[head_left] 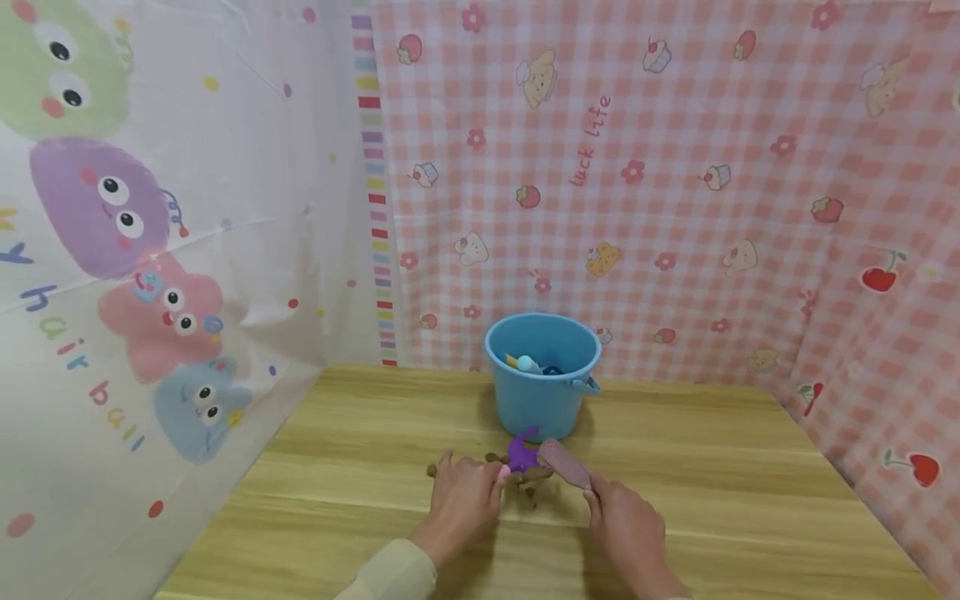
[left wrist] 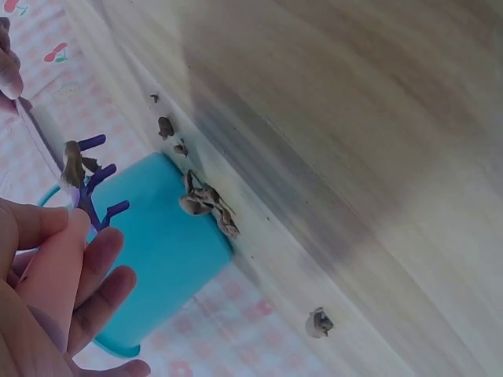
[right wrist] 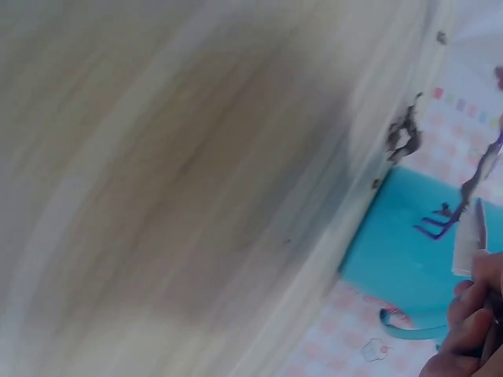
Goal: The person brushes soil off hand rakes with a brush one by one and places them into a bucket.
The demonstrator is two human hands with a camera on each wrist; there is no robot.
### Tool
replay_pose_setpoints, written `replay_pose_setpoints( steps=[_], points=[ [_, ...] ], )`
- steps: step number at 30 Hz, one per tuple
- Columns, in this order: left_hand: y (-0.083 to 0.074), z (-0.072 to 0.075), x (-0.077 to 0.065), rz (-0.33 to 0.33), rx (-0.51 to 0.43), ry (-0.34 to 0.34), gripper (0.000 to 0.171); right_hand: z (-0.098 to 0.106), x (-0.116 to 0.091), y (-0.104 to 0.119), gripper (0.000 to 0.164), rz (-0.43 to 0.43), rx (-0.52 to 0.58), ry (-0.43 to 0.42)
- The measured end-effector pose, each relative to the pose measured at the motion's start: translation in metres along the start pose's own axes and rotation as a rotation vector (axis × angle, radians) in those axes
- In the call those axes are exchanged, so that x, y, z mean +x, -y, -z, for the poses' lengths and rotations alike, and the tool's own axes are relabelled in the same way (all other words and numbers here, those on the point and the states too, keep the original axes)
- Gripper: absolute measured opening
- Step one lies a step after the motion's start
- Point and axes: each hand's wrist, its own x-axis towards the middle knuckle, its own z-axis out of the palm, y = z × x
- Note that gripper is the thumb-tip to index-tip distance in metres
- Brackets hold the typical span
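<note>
My left hand [head_left: 465, 498] grips the pink handle [left wrist: 53, 289] of a small toy rake with purple prongs [head_left: 521, 454]. A brown, mud-like clump [left wrist: 73, 165] clings to the rake head. In my right hand [head_left: 628, 521] I hold a flat, pale pink tool [head_left: 566, 464], its exact kind unclear. Its blade end is beside the rake head, seemingly touching it. Below both tools, brown clumps [left wrist: 206, 206] lie scattered on the wooden table [head_left: 360, 500]. The right wrist view catches only part of the right hand [right wrist: 479, 314] at its edge.
A blue bucket [head_left: 536, 406] with a side handle stands just behind the tools, holding several items, among them a light blue rounded piece [head_left: 527, 364]. A pink checked cloth [head_left: 637, 208] hangs at the back and right, a white printed cloth [head_left: 255, 250] at the left.
</note>
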Motion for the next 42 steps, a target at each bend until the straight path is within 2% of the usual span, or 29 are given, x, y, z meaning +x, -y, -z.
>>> replay_pose_setpoints(
  steps=[6, 12, 20, 25, 29, 33, 38, 42],
  points=[
    [-0.004, -0.001, -0.001, -0.019, -0.007, -0.018, 0.035, -0.003, -0.002, -0.011, 0.023, -0.008, -0.035, -0.031],
    [-0.008, -0.003, -0.002, -0.015, 0.009, 0.008, 0.033, -0.003, -0.005, -0.018, 0.024, -0.03, -0.031, -0.042],
    [-0.011, -0.003, -0.007, -0.019, 0.007, 0.015, 0.028, -0.002, -0.003, -0.025, 0.027, -0.078, -0.037, 0.031],
    [-0.013, -0.004, -0.007, -0.028, 0.024, 0.001, 0.027, -0.001, -0.003, -0.035, 0.027, -0.107, -0.043, 0.038],
    [-0.012, -0.003, -0.005, -0.02, 0.025, 0.027, 0.03, 0.003, -0.004, -0.041, 0.026, -0.137, -0.044, 0.055],
    [-0.009, -0.002, -0.004, -0.006, 0.035, 0.052, 0.033, 0.006, -0.003, -0.027, 0.031, -0.139, -0.021, 0.036],
    [-0.008, 0.0, -0.002, -0.02, 0.02, 0.029, 0.035, 0.002, 0.002, 0.008, 0.032, -0.056, 0.033, 0.007],
    [-0.01, -0.001, 0.0, -0.027, 0.006, 0.014, 0.029, -0.003, -0.002, 0.01, 0.029, -0.062, 0.032, -0.015]
  ],
)
